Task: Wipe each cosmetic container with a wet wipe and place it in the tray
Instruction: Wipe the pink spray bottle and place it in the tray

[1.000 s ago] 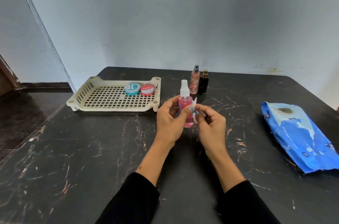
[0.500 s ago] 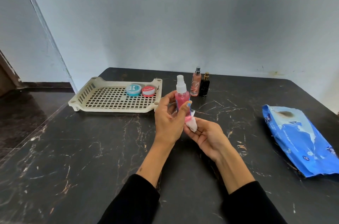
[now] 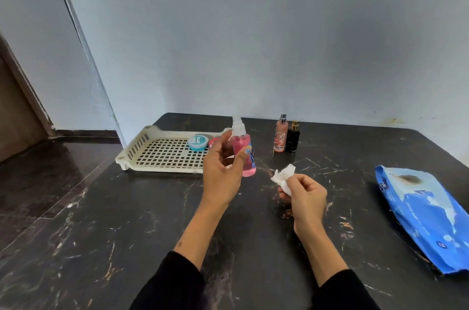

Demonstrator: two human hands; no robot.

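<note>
My left hand (image 3: 222, 175) holds a pink spray bottle (image 3: 243, 152) with a clear cap, upright, just in front of the right end of the cream slatted tray (image 3: 152, 155). My right hand (image 3: 304, 198) is apart from it to the right, closed on a crumpled white wet wipe (image 3: 284, 175). In the tray lie a teal round tin (image 3: 198, 142) and a red tin (image 3: 213, 142), the latter mostly hidden by my left hand. A peach spray bottle (image 3: 281, 137) and a black bottle (image 3: 293, 137) stand on the table further back.
A blue wet wipe pack (image 3: 426, 213) lies at the right of the black marble table (image 3: 127, 233). The wall runs close behind the table. The table's left edge drops to a dark floor (image 3: 38, 183).
The hands have separated: my left hand carried the pink bottle left toward the tray, and my right hand drew the wipe away to the right.
</note>
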